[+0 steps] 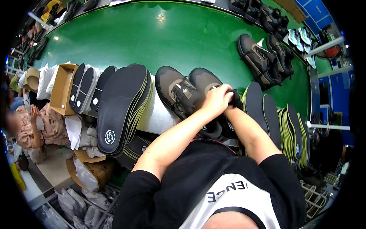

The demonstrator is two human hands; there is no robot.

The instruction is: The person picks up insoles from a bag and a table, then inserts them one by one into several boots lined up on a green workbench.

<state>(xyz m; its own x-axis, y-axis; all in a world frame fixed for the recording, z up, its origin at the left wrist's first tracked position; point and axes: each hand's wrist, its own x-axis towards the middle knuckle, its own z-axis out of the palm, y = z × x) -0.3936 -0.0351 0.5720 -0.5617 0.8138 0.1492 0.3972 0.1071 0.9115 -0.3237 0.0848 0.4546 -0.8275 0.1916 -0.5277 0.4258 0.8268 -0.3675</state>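
Note:
A pair of dark brown and black lace-up shoes stands in front of me, toes pointing away: a left shoe (166, 79) and a right shoe (202, 78). My left hand (215, 100) lies over the right shoe's opening, its fingers curled closed around the black tongue or collar. Just beside it, at the same opening, is my right hand (231, 109); its fingers are mostly hidden behind the left hand and the shoe. Nothing touches the left shoe's laces.
Stacked black insoles with green edges (121, 103) stand at left, more insoles (270, 114) at right. A cardboard box (64, 89) sits beyond the left stack. Another shoe pair (256, 57) rests on the green table (145, 34). A co-worker (47, 124) is at far left.

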